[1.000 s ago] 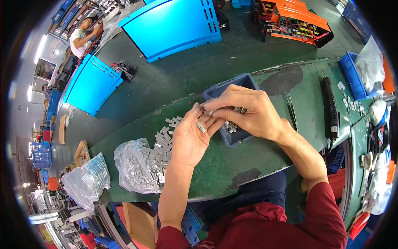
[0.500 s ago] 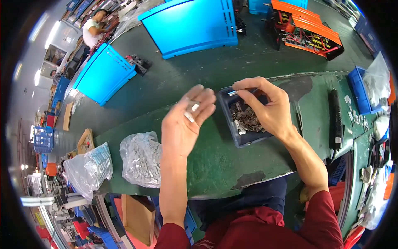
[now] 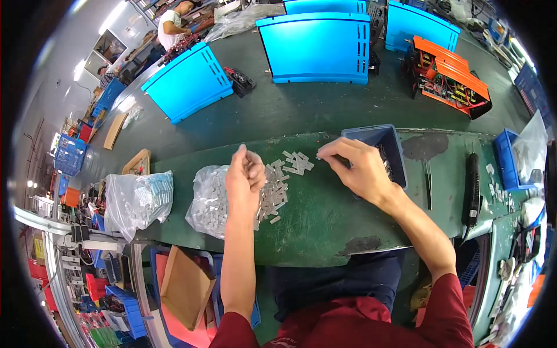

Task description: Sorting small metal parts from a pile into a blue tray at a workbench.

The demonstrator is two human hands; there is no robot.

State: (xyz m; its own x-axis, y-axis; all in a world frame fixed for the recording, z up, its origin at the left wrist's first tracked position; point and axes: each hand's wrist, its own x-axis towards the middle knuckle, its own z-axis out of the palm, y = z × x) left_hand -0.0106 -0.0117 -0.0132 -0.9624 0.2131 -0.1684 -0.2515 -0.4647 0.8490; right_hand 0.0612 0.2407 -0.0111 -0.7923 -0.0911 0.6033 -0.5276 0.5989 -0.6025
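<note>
a green table [image 3: 313,232] with dark worn patches [image 3: 360,245] stands before a longer dark table [image 3: 226,127]. at the far left, a pale wall [image 3: 67,64] has a window [image 3: 110,47] near bright tube lights [image 3: 113,17].

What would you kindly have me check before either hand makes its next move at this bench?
1. Loose metal pieces lying uncovered between the hands: ok.
2. Blue bin contents fully visible: not ok, the right hand hides part of them.
3. Right hand empty: cannot tell, its grasp is too small to make out.
4. Left hand empty: cannot tell, its fingers are curled.
5. Tweezers lying apart from both hands: ok.
6. Black handheld tool lying apart from the bin: ok.
</note>
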